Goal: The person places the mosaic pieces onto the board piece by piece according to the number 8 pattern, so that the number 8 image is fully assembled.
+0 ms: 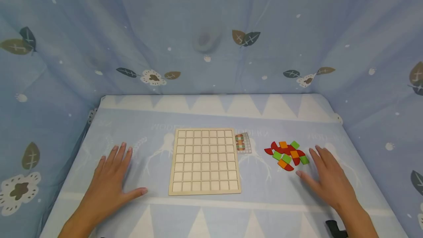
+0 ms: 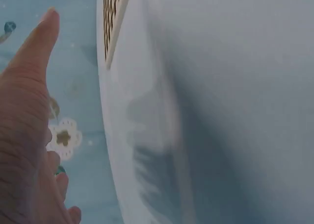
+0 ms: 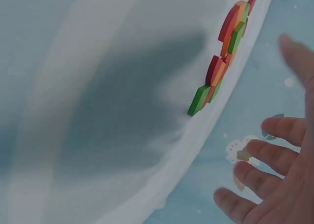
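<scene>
A square wooden grid board (image 1: 205, 161) lies flat in the middle of the table, its cells bare. My left hand (image 1: 112, 183) is to its left, fingers spread and holding nothing. In the left wrist view, the left hand (image 2: 29, 121) shows its thumb extended, with a corner of the board (image 2: 114, 42) beyond. Right of the board is a loose heap of red, orange and green pieces (image 1: 286, 158), some square and some rounded. Beside that heap my right hand (image 1: 330, 181) has its fingers extended, touching no piece. The right wrist view shows the pieces (image 3: 216, 72) past the right hand (image 3: 279, 170).
A small pattern card (image 1: 243, 143) with a printed grid lies partly under the board's right edge. Near the right forearm sits a black object (image 1: 335, 228), cut off by the frame. Blue patterned cloth (image 1: 211, 39) rises behind the table (image 1: 211, 104) and at both sides.
</scene>
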